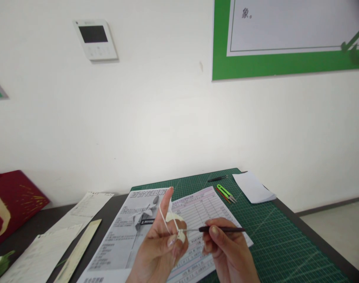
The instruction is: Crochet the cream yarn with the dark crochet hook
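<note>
"White crochet piece: was held where?"
"Pinched in left hand, well inside right edge of desk."
"And with right hand?"
"Pinched hook, apparently mid-stitch. Probably called for drawing yarn through next."

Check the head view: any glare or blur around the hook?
Head view: no harsh glare near the hook; its handle is distinct, but detail in the white yarn looks soft. Head view: the wall brightens mid-frame, and fine print on the chart sheet blurs.
</note>
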Tool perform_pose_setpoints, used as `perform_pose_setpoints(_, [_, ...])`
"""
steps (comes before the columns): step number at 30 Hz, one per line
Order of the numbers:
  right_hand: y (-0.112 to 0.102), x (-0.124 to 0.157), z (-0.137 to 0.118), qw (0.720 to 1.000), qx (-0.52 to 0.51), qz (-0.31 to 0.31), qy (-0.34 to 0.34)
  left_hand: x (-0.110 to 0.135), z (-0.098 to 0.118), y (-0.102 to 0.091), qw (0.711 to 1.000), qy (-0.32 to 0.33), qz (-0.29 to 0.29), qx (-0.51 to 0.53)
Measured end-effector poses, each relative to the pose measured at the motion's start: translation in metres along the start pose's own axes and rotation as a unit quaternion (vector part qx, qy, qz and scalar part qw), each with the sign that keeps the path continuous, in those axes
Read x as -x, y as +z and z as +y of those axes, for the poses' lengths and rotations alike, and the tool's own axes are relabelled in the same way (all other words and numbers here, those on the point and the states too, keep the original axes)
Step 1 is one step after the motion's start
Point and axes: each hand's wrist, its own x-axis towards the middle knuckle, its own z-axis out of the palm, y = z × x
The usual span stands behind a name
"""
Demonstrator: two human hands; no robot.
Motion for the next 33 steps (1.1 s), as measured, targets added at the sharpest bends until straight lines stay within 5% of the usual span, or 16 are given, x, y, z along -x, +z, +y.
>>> perform_pose_setpoints(33, [0.0, -0.001, -0.003, 0.999, 0.037, -0.016, -0.026, -0.001, 0.006, -0.011, 0.998, -0.006, -0.062, -0.015])
